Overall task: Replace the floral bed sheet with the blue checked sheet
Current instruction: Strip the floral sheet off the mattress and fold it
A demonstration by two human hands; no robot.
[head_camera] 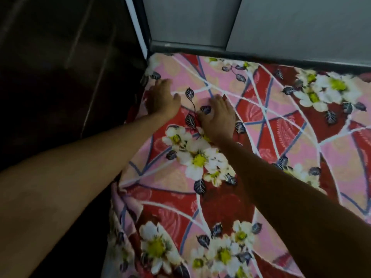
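Both my hands lie on the floral sheet point(251, 177), which is spread over the bed beneath them and hangs down over the bed's left side. My left hand point(162, 99) rests flat at that edge, close to the far corner, with its fingers stretched toward the corner. The blur keeps me from telling whether its fingertips hook over the side. My right hand point(217, 119) lies just to its right, palm down, fingers straight and slightly spread on the cloth. The two hands are near each other but not touching. Beyond my fingertips two grey panels point(190, 21) stand along the head of the bed, with one dark strip point(261, 55) at their foot. One white strip point(136, 27) rises from the corner ahead of my left hand. Left of my left arm is a dark surface point(50, 67), too dim to make out.
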